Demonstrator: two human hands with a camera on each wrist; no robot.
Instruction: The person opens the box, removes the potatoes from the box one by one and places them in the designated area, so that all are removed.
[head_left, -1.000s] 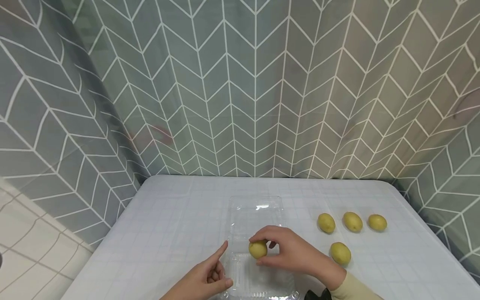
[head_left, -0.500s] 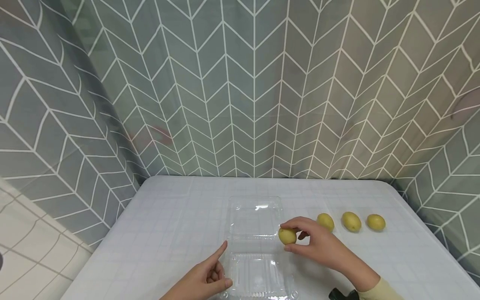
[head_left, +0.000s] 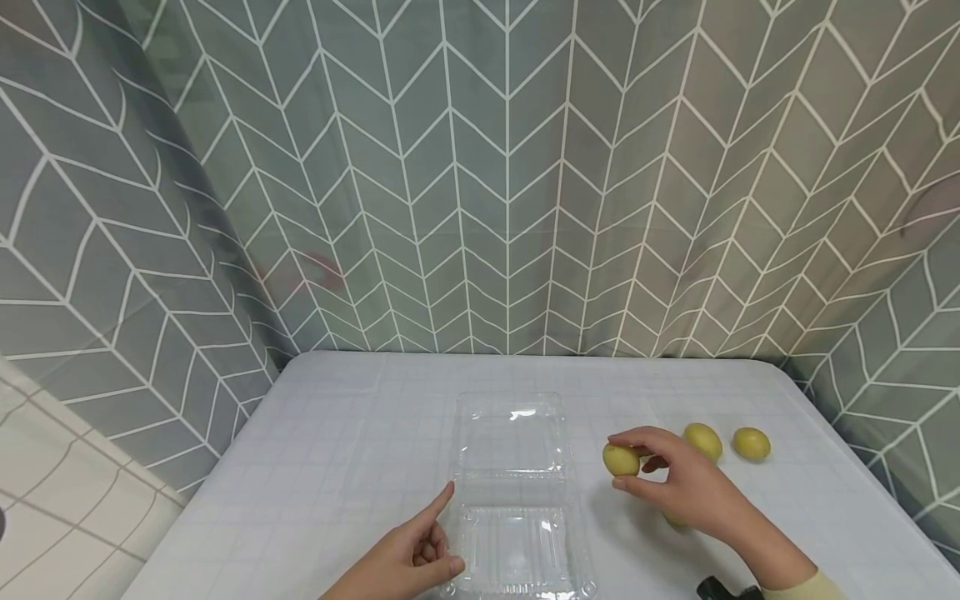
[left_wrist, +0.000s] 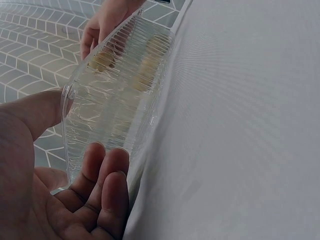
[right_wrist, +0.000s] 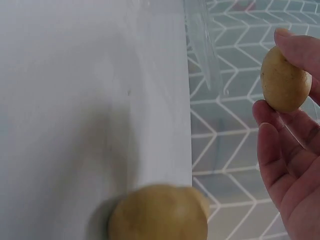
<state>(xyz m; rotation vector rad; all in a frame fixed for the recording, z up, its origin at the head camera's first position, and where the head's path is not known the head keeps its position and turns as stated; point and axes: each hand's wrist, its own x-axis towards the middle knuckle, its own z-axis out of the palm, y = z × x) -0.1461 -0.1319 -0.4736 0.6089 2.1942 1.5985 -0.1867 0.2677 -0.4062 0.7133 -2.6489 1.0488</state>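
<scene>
My right hand [head_left: 678, 475] pinches a lemon [head_left: 621, 460] between thumb and fingertips, above the table to the right of a clear plastic clamshell box [head_left: 517, 542]. In the right wrist view the held lemon [right_wrist: 285, 80] is off the table, and another lemon [right_wrist: 159, 215] sits below. The box lies unfolded, its lid [head_left: 510, 433] flat at the far side. My left hand [head_left: 408, 550] lies at the box's left side, index finger straight along it and thumb near its corner. In the left wrist view its other fingers [left_wrist: 115, 195] curl loosely beside the box wall.
Two more lemons, one at the back [head_left: 703, 442] and one farther right [head_left: 752, 444], lie on the white-clothed table [head_left: 345, 450]. A sliver of another lemon [head_left: 675, 522] shows below my right hand. Patterned curtains [head_left: 480, 208] enclose the back and sides.
My right hand has carried the lemon from above the box to the right, toward the other lemons. It now covers one of them. My left hand and the box have stayed put.
</scene>
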